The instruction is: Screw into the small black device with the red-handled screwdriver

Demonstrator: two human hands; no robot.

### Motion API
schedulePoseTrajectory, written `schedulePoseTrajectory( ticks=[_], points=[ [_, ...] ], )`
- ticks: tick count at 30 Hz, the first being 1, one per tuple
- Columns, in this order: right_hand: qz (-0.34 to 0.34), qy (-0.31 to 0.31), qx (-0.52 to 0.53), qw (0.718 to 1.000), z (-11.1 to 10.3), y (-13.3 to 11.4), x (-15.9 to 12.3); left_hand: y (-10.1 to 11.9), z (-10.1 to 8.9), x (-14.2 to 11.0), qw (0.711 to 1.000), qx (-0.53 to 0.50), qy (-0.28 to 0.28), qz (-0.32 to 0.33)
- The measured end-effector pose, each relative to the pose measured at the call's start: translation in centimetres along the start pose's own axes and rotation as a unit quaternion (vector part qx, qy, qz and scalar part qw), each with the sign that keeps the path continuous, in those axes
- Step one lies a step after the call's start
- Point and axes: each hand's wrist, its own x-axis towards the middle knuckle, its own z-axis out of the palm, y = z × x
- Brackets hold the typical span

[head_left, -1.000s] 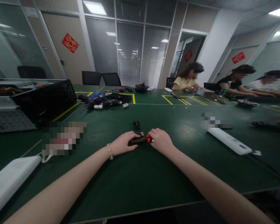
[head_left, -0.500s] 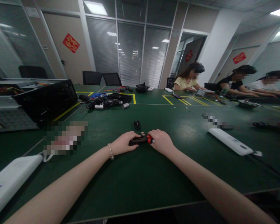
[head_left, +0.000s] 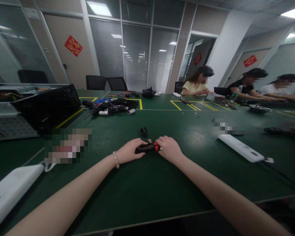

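Note:
At the middle of the green table (head_left: 137,183), my left hand (head_left: 131,150) has its thumb and fingers closed around one end of a dark, elongated black object (head_left: 147,148). My right hand (head_left: 170,149) is closed on a small red and black item (head_left: 157,147), which meets the right end of the black object. What kind of things these are cannot be made out. A tiny pale piece (head_left: 149,141) lies just behind them. Farther back is a small coiled black cable (head_left: 144,131).
On the left stand an opened computer case (head_left: 46,108) and a white power strip (head_left: 13,183). A pile of black tools and cables (head_left: 113,105) lies at the back. Another white strip (head_left: 241,148) is on the right. Several people (head_left: 199,82) sit at the far right.
The red item now appears closer to the black object, with less of it showing between my hands. Both hands keep their hold. The view has shifted slightly.

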Motion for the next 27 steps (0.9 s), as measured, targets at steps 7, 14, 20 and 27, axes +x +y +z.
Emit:
schedulePoseTrajectory(
  ticks=[7, 14, 20, 27],
  points=[
    [0.004, -0.001, 0.002, 1.000, 0.04, -0.07, 0.00, 0.14, -0.10, 0.03, 1.000, -0.004, -0.005, -0.006],
    [0.001, 0.006, 0.005, 1.000, -0.09, -0.09, -0.01, 0.10, -0.13, 0.05, 1.000, -0.007, -0.003, -0.006],
    [0.005, 0.005, 0.010, 1.000, -0.09, -0.10, -0.02, 0.13, -0.13, -0.02, 1.000, -0.009, 0.000, -0.007],
    [0.004, -0.001, 0.004, 1.000, -0.02, -0.08, 0.04, 0.08, -0.07, 0.04, 1.000, -0.004, 0.000, -0.006]
  ],
)
